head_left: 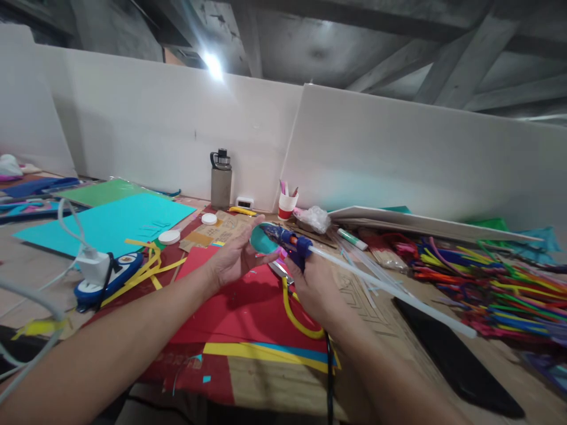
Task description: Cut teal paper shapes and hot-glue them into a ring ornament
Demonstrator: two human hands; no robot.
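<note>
My left hand [237, 260] is closed around a small round turquoise piece [262, 239], perhaps a cup or lid, its open face toward me. In my right hand [310, 283] is a blue hot glue gun [301, 247], its nozzle at the turquoise piece's rim; I cannot tell whether they touch. A long translucent glue stick [390, 283] juts from the back of the gun. Below my hands lies a red sheet [221, 313]. A yellow bent strip [295, 316] hangs by my right wrist.
A bottle [221, 186] and a paper cup with pens [287, 205] stand by the white board. A turquoise sheet [110, 224] and a power strip [110, 280] are at left. Colourful pipe cleaners [500, 289] and a black phone [456, 354] lie at right.
</note>
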